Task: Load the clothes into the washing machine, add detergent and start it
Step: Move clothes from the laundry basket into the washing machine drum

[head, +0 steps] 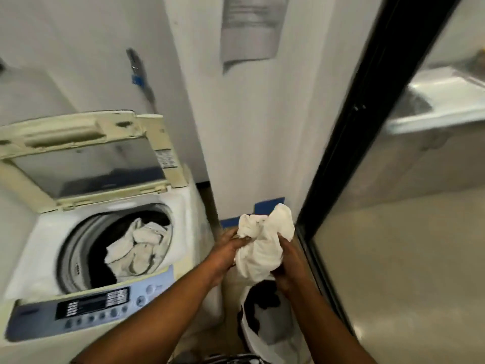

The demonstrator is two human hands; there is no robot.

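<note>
- Forearms reaching in from the bottom edge, meeting over a white bag [265, 324] on the floor with dark clothes still inside.
- Left hand [228, 254] and right hand [288, 264] both closed on a bunched white garment [265, 243], held up in the air above the bag, to the right of the washing machine [181, 206] and not yet over its tub.
- Soft, light, floppy cloth by the look of it; likely to sag and trail loose ends, so best gathered into a ball and gripped at the bulk, not by a corner.
- Control panel [86, 311] along the machine's near edge, to be cleared on the way across.
- Open tub [78, 248] beyond it, already holding pale clothes [139, 245], with room left.
- Lid [78, 143] propped upright at the back, out of the way.
- White wall [249, 127] with a blurred paper notice [249, 30] behind; dark door frame [367, 114] on the right. No detergent in sight.
</note>
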